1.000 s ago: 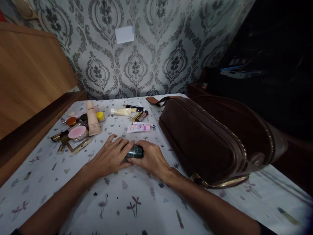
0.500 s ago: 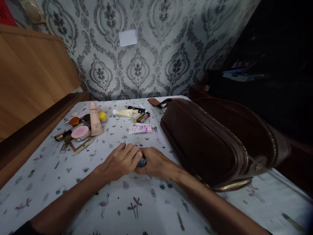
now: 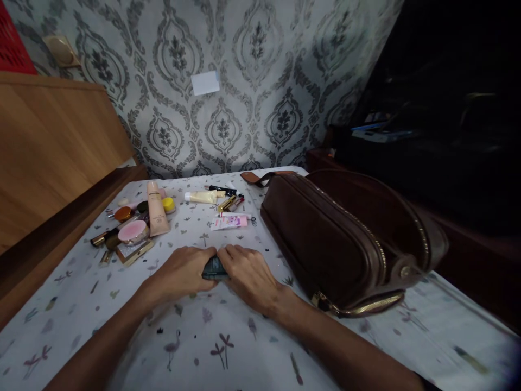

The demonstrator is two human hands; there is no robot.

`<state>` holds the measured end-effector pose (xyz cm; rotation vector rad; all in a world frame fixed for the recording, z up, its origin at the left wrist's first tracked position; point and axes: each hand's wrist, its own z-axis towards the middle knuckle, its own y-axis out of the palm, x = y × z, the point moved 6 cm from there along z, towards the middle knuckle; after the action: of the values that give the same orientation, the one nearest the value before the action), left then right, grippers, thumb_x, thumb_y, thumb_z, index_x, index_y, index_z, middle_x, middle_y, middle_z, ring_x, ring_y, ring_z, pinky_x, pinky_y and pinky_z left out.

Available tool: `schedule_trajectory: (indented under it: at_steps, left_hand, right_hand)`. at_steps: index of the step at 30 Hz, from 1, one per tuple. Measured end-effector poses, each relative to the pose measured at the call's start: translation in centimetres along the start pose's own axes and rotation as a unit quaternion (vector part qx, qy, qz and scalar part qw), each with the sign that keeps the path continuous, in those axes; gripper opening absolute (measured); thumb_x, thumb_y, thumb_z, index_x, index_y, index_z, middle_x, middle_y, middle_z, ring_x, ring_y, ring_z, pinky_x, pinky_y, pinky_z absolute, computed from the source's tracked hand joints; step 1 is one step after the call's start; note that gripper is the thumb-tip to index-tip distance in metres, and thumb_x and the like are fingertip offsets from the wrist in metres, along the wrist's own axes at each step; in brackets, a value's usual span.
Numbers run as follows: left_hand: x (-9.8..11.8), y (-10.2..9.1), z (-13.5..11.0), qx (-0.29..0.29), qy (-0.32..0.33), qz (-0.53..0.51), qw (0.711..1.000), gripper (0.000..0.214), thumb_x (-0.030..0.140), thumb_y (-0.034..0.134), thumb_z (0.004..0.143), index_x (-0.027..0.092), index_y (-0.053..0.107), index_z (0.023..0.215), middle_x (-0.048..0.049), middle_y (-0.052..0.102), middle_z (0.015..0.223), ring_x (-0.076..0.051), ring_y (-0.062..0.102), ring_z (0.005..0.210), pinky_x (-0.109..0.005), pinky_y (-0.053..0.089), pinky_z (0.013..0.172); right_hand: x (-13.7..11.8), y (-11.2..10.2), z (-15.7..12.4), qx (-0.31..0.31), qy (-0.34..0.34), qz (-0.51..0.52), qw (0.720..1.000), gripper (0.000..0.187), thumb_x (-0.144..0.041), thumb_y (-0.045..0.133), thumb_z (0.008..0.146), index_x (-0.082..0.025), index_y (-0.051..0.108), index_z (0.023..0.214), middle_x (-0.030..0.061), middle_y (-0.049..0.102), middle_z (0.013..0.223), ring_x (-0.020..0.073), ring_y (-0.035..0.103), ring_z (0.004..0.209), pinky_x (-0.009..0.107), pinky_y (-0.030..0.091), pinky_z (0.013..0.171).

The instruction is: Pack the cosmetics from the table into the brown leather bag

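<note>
Between my hands is a small dark grey-green case (image 3: 215, 268), its ends hidden by my fingers. My left hand (image 3: 184, 271) is closed around its left end. From the other side, my right hand (image 3: 249, 276) grips the right end with curled fingers. Just beyond the hands lies a white and pink tube (image 3: 228, 222). Behind that are two gold lipsticks (image 3: 228, 204), a cream tube (image 3: 202, 197) and a black tube (image 3: 222, 190). On the right lies a dark brown leather bag (image 3: 321, 244) with its zipped top partly open.
To the left sits a cluster of cosmetics: a tall beige tube (image 3: 157, 209), a pink compact (image 3: 133, 232), a yellow-lidded jar (image 3: 168, 204) and a gold-edged palette (image 3: 136, 252). A wooden cabinet (image 3: 61, 146) borders the left side; patterned wallpaper (image 3: 222, 127) stands behind.
Both hands have shifted their hold, and more of the dark case shows between them. The whole view has tilted slightly, with the table things staying where they lie.
</note>
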<state>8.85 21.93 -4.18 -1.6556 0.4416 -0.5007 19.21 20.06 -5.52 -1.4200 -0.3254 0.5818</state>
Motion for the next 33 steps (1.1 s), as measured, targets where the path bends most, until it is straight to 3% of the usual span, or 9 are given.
schedule_trajectory:
  at_steps: [6, 9, 11, 16, 20, 23, 27, 31, 33]
  left_hand:
    - [1.0, 0.9, -0.6, 0.143, 0.116, 0.181, 0.966, 0.026, 0.007, 0.057, 0.082, 0.021, 0.056, 0.104, -0.0054, 0.071, 0.090, -0.024, 0.068, 0.079, -0.032, 0.048, 0.061]
    - [2.3, 0.6, -1.3, 0.241, 0.190, 0.250, 0.918, 0.027, 0.001, 0.049, 0.084, 0.020, 0.054, 0.103, -0.0044, 0.065, 0.081, -0.023, 0.063, 0.072, -0.032, 0.048, 0.057]
    - [2.5, 0.0, -1.6, 0.248, 0.209, 0.233, 0.917, 0.026, 0.003, 0.049, 0.085, 0.020, 0.053, 0.105, -0.0046, 0.065, 0.083, -0.023, 0.063, 0.075, -0.033, 0.049, 0.059]
    - [1.0, -2.2, -1.7, 0.146, 0.168, -0.060, 0.973, 0.037, 0.015, 0.057, 0.085, 0.024, 0.053, 0.121, -0.0071, 0.064, 0.119, -0.023, 0.065, 0.105, -0.030, 0.054, 0.078]
    - [-1.0, -2.4, -0.9, 0.195, 0.078, -0.400, 0.892, 0.030, 0.035, 0.060, 0.090, 0.024, 0.058, 0.119, -0.0061, 0.067, 0.112, -0.022, 0.065, 0.103, -0.030, 0.054, 0.082]
    - [-1.5, -1.0, 0.4, 0.233, 0.003, -0.589, 0.774, 0.025, 0.043, 0.065, 0.085, 0.021, 0.060, 0.096, -0.0037, 0.067, 0.092, -0.020, 0.065, 0.087, -0.029, 0.053, 0.075]
    - [-0.2, -0.9, 1.9, 0.225, -0.030, -0.741, 0.632, 0.023, 0.040, 0.068, 0.078, 0.020, 0.057, 0.077, -0.0011, 0.063, 0.076, -0.017, 0.063, 0.075, -0.029, 0.054, 0.071]
    - [1.8, -2.9, 3.0, 0.178, 0.016, -0.821, 0.543, 0.025, 0.033, 0.073, 0.070, 0.018, 0.053, 0.064, 0.0040, 0.055, 0.061, -0.010, 0.055, 0.056, -0.026, 0.054, 0.063]
    - [2.5, -3.7, 3.5, 0.163, 0.041, -0.839, 0.518, 0.026, 0.030, 0.075, 0.067, 0.018, 0.053, 0.062, 0.0052, 0.053, 0.059, -0.009, 0.053, 0.053, -0.024, 0.053, 0.059]
  right_hand:
    - [1.6, -0.1, 0.0, -0.043, 0.098, 0.141, 0.984, 0.027, -0.019, 0.067, 0.079, -0.015, 0.064, 0.105, 0.0081, 0.072, 0.092, 0.0234, 0.066, 0.082, 0.030, 0.042, 0.066]
    - [2.2, -0.3, -0.1, -0.083, 0.083, 0.318, 0.941, 0.021, -0.029, 0.075, 0.072, -0.017, 0.065, 0.087, -0.0002, 0.066, 0.076, 0.0168, 0.060, 0.069, 0.025, 0.039, 0.057]
    - [2.5, -0.1, -0.2, -0.107, 0.065, 0.396, 0.910, 0.018, -0.029, 0.075, 0.070, -0.018, 0.061, 0.075, -0.0042, 0.058, 0.066, 0.0125, 0.053, 0.062, 0.022, 0.036, 0.051]
    - [3.1, 0.5, 0.2, -0.035, 0.063, 0.399, 0.914, 0.015, -0.025, 0.070, 0.068, -0.017, 0.060, 0.077, -0.0066, 0.053, 0.066, 0.0098, 0.049, 0.062, 0.021, 0.034, 0.053]
    - [2.8, 0.2, 0.4, 0.034, 0.099, 0.458, 0.883, 0.019, -0.025, 0.070, 0.067, -0.018, 0.056, 0.077, -0.0064, 0.053, 0.067, 0.0096, 0.048, 0.062, 0.021, 0.034, 0.054]
    - [1.8, 0.6, 0.3, -0.007, 0.108, 0.608, 0.786, 0.020, -0.026, 0.069, 0.068, -0.019, 0.055, 0.079, -0.0083, 0.050, 0.062, 0.0080, 0.046, 0.053, 0.020, 0.035, 0.050]
    - [0.4, 2.5, 0.0, -0.116, 0.118, 0.777, 0.607, 0.027, -0.032, 0.073, 0.067, -0.019, 0.052, 0.079, -0.0066, 0.057, 0.056, 0.0069, 0.046, 0.042, 0.018, 0.031, 0.041]
    - [-0.6, 3.8, -0.1, -0.209, 0.043, 0.877, 0.430, 0.050, -0.050, 0.083, 0.059, -0.016, 0.056, 0.085, -0.0059, 0.057, 0.055, 0.0053, 0.042, 0.038, 0.016, 0.021, 0.034]
    - [-0.6, 3.9, -0.1, -0.223, 0.005, 0.899, 0.376, 0.058, -0.058, 0.082, 0.057, -0.016, 0.056, 0.086, -0.0064, 0.056, 0.054, 0.0045, 0.039, 0.037, 0.016, 0.015, 0.032]
